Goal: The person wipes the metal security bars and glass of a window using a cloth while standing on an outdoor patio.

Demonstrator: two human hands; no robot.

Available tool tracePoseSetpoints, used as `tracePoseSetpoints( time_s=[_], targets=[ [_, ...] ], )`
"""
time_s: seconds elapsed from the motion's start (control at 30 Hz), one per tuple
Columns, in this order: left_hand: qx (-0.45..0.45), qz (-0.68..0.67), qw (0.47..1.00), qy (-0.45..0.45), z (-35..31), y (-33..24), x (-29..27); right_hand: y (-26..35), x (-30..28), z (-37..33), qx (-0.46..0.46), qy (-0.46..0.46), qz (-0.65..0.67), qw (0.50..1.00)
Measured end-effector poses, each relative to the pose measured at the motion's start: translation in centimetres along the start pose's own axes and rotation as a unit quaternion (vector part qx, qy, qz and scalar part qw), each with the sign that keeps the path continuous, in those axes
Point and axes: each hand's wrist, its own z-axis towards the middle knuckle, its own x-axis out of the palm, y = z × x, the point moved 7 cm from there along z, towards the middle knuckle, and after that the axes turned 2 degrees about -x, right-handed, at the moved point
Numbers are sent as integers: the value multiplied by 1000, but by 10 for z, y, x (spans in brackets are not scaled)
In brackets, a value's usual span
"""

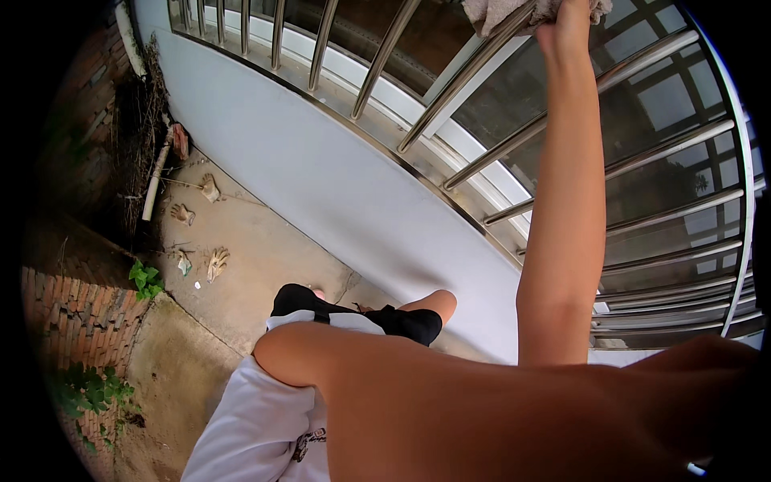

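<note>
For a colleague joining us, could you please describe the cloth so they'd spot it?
Find the metal window bars, then follow the raised arm to the picture's top edge. There, at the hand, is a crumpled greyish cloth, soft and matt unlike the shiny bars.

Cloth [488, 14] on the bars [466, 78], window [666, 181] behind them, wall [321, 169] below; gloves [217, 263] on ground [241, 309] left

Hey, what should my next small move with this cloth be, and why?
Perhaps slide the cloth down the metal bar: your visible hand is on the cloth near the top of the picture, and the bar's lower stretch is uncovered.
</note>
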Motion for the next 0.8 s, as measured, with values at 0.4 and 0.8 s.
tracePoseSetpoints(
  time_s=[0.4, 0.8],
  targets=[
    [37, 11, 999, 16, 0, -27, 12, -9, -10, -30, 13, -11, 26, 1000],
    [71, -97, 993, 8, 26, -83, -40, -12, -7, -37, 25, 19, 77, 997]
  ],
)
